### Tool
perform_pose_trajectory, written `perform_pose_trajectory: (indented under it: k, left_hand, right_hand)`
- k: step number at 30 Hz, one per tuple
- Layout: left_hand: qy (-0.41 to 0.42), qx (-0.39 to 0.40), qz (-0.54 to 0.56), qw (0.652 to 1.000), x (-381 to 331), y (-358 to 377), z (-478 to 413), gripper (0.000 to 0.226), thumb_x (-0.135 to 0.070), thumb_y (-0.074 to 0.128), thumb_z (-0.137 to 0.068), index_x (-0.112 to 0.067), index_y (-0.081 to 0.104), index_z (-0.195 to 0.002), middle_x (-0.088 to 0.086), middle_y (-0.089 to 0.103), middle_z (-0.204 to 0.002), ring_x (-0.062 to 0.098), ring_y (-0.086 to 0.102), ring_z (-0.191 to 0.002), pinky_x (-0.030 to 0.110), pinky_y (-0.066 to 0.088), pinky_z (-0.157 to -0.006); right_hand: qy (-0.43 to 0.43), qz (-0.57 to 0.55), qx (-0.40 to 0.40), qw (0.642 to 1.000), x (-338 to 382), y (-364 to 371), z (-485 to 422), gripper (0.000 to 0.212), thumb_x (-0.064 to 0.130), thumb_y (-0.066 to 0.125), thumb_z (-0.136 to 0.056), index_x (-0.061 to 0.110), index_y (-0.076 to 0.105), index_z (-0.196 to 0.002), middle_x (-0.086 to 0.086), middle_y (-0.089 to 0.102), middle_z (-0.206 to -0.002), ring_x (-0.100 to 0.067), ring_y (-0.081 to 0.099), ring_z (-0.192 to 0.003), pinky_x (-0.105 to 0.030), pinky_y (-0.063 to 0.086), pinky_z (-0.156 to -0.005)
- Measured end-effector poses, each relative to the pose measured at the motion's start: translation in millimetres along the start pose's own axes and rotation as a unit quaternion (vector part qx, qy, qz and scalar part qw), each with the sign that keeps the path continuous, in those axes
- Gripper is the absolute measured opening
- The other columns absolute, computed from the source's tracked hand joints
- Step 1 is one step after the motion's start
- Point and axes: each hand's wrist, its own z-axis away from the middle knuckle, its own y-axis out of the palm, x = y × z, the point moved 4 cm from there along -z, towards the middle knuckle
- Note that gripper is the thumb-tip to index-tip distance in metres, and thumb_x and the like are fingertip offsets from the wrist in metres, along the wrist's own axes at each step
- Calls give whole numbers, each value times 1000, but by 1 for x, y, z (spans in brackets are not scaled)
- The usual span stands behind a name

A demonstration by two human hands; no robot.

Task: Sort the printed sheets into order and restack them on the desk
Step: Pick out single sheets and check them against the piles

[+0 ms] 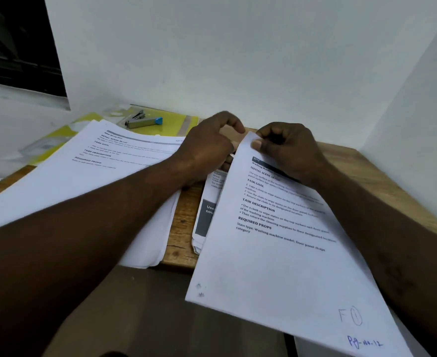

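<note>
A: While our right hand (pixel 287 150) pinches the top sheet (pixel 276 266) by its far corner, it tilts up off the small pile (pixel 207 217) on the desk (pixel 184 248); our left hand (pixel 207 150) curls beside; gripping what, we cannot tell.
B: If a page beneath clings, we drag it askew; order suffers.
</note>
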Motion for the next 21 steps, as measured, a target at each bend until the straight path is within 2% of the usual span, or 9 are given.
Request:
perform_pose_trajectory:
  k: [3, 5, 7, 9, 12, 15, 18, 21]
  left_hand:
    - [1, 81, -16, 997, -9, 0, 3, 38, 19, 47, -89, -9, 71, -98, 21, 66, -88, 27, 64, -71, 33, 59, -60]
    - [4, 118, -60, 991, -9, -1, 6, 38, 21, 49, -91, -3, 77, -98, 21, 75, -98, 29, 74, -83, 34, 65, -73]
    - [19, 122, -123, 985, -12, -3, 8, 40, 20, 56, -89, -7, 82, -102, 10, 80, -104, 23, 77, -93, 31, 64, -83]
    - [41, 133, -187, 972, -21, -3, 11, 42, 16, 64, -87, -16, 83, -106, 1, 80, -105, 15, 77, -94, 23, 61, -84]
    - [48, 192, -244, 949, -38, -6, 20, 46, 13, 71, -87, -25, 82, -110, -2, 80, -106, 12, 76, -96, 24, 60, -87]
    - [45, 233, -264, 935, -54, -10, 39, 43, 10, 74, -88, -25, 82, -110, -5, 80, -101, 9, 75, -95, 24, 60, -87]
    - [54, 263, -249, 931, -71, -7, 69, 35, 8, 74, -88, -20, 83, -107, -10, 80, -94, 3, 72, -88, 17, 56, -81]
    - [89, 266, -231, 932, -81, -4, 96, 37, 11, 72, -87, -19, 84, -107, -15, 79, -94, 5, 72, -85, 14, 54, -82]
  right_hand:
    - [9, -57, -5, 998, -8, 0, -1, 2, 32, 79, -86, 30, 79, -87, 1, 78, -87, -9, 64, -77, -38, 55, -80]
    - [12, -66, -5, 998, -11, 1, 0, 3, 29, 79, -86, 31, 78, -84, 4, 77, -83, -7, 62, -73, -34, 52, -76]
    - [15, -61, -3, 998, -11, 3, 1, 12, 25, 80, -88, 33, 76, -81, 13, 74, -77, -3, 60, -69, -28, 50, -74]
    - [19, -72, -5, 997, -11, 2, 2, 19, 22, 80, -90, 34, 74, -78, 17, 70, -72, -3, 57, -66, -26, 48, -71]
    - [31, -91, -22, 995, -14, 0, 2, 15, 22, 79, -91, 30, 74, -80, 10, 68, -74, -7, 53, -67, -28, 46, -70]
    - [36, -98, -37, 994, -17, -4, 3, 10, 23, 79, -92, 26, 74, -83, 9, 65, -75, -6, 52, -67, -25, 45, -69]
    - [38, -81, -52, 995, -24, -10, 4, 7, 24, 79, -92, 20, 75, -87, 11, 63, -73, -3, 49, -64, -21, 43, -67]
    - [43, -54, -54, 996, -27, -12, 6, 10, 26, 79, -92, 24, 74, -83, 18, 61, -67, 0, 48, -61, -19, 42, -65]
